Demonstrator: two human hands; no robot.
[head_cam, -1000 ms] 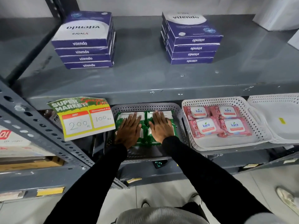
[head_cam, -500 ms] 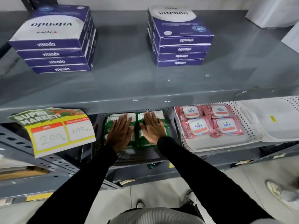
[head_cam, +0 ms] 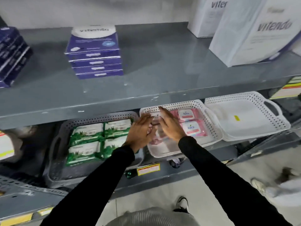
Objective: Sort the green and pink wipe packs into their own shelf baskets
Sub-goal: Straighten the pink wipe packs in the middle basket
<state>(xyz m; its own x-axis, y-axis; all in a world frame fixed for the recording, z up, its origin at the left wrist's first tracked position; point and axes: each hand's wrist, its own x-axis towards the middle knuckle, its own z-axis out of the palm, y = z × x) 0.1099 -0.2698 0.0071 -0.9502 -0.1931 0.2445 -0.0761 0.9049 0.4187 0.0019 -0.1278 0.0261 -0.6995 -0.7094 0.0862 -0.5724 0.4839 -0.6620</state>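
Lower shelf, left: grey basket [head_cam: 91, 122] holds four green wipe packs [head_cam: 99, 139] in a two-by-two block, lying flat. Left hand [head_cam: 140, 132] hovers at the seam between the grey basket and the white basket [head_cam: 210, 121], fingers loosely spread, holding nothing. Right hand [head_cam: 171, 126] over the pink wipe packs [head_cam: 189, 123] inside the white basket, fingers straight and together (contact unclear, blurred). Far right: second white basket [head_cam: 276, 118].

Upper grey metal shelf [head_cam: 146, 82]: two stacks of purple boxes [head_cam: 95, 53], two white cartons [head_cam: 254, 33]. Lower shelf [head_cam: 162, 173]: grey basket [head_cam: 60, 139], white basket [head_cam: 210, 128], second white basket [head_cam: 260, 111], side by side.
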